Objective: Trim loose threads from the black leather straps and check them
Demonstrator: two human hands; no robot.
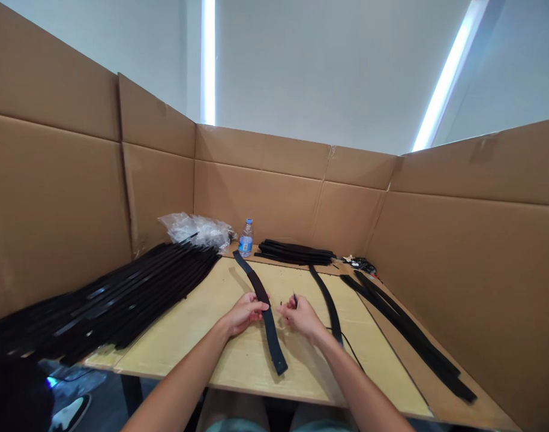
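Pale tabletop (188, 327): left hand (242, 313) pinches black strap (271, 332); right hand (303, 316) grips small dark tool (295, 299); strap handling apparently underway, next requiring steadiness.

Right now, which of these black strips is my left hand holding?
The black strip with the darker middle, central on the table. The others lie unheld: one right of your right hand, two near the right cardboard wall, the rest piled.

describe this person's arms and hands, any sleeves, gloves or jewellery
Neither the bare left hand nor the bare right hand wears a glove. The bare left forearm and bare right forearm taper toward wrists without sleeves, watches or bracelets. No rings can be made out.
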